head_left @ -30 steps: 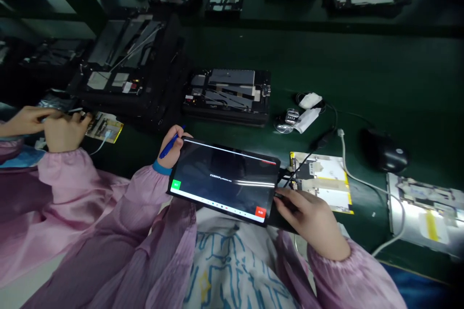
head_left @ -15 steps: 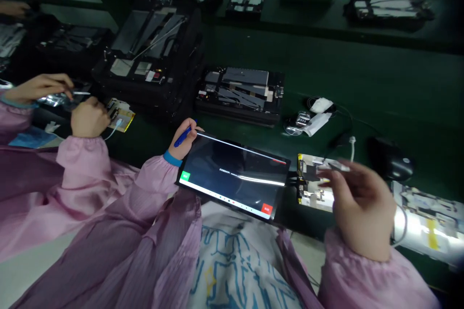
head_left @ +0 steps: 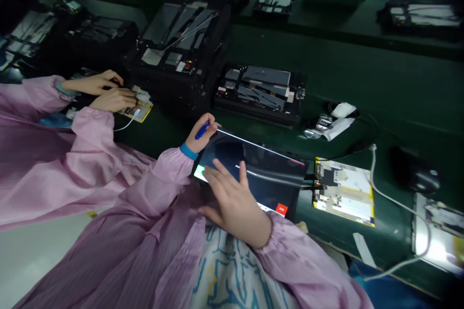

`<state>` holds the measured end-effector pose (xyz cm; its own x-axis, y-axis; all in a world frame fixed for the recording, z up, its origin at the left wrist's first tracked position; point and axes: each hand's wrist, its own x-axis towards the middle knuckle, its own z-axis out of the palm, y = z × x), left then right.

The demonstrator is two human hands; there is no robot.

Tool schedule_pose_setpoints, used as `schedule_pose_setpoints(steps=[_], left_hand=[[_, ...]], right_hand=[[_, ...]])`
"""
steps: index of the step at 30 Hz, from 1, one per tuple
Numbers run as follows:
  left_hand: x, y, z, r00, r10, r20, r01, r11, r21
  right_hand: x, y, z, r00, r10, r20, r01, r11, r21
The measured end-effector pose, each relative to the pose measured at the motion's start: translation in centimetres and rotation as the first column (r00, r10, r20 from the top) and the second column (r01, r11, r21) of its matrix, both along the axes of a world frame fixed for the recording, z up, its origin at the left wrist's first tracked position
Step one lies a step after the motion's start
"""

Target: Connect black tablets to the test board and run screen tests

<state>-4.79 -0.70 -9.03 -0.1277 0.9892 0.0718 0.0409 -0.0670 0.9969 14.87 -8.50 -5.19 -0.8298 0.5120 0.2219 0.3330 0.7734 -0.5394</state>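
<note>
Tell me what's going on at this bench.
The person's left hand holds a lit black rectangular tablet and a slim blue pen. The right hand is spread over the screen, fingers near its green square; contact is unclear. At left, a co-worker's hands are at a flat yellow-edged panel.

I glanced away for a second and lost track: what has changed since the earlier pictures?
The right hand moved off the right edge of the tablet, came over the yellow-edged panel, then swung left; it is now spread over the tablet beside the green button. Whether it touches, I cannot tell. The view turned left. The left hand still holds the tablet's corner and the blue pen.
</note>
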Motion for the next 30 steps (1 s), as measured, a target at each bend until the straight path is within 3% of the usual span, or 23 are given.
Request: schedule_pose_setpoints(steps=[4,8,13,22,26,30], left_hand=[[0.0,0.1,0.0,1.0,0.022,-0.016,-0.022,1.0,-0.009],[0.0,0.3,0.0,0.999,0.035,-0.02,-0.035,0.999,0.0],[0.0,0.5,-0.3,0.999,0.038,-0.038,-0.038,0.999,0.004],[0.0,0.5,-0.2,0.996,0.061,-0.071,-0.061,0.998,0.003],[0.1,0.5,0.1,0.998,0.039,-0.057,-0.039,0.999,-0.001],[-0.1,0.3,0.2,0.999,0.034,-0.037,-0.034,0.999,-0.009]], right_hand=[[4.2,0.4,0.3,0.967,-0.256,0.001,0.254,0.962,0.096],[7.7,-0.4,-1.2,0.901,-0.43,0.064,0.402,0.881,0.248],[9.1,-1.3,-2.9,0.891,-0.441,0.106,0.388,0.862,0.326],[8.6,-1.1,-2.7,0.925,-0.36,0.121,0.309,0.899,0.309],[9.4,-0.3,-2.2,0.919,-0.391,0.046,0.375,0.906,0.198],[11.6,2.4,-1.5,0.857,-0.513,-0.05,0.514,0.843,0.157]])
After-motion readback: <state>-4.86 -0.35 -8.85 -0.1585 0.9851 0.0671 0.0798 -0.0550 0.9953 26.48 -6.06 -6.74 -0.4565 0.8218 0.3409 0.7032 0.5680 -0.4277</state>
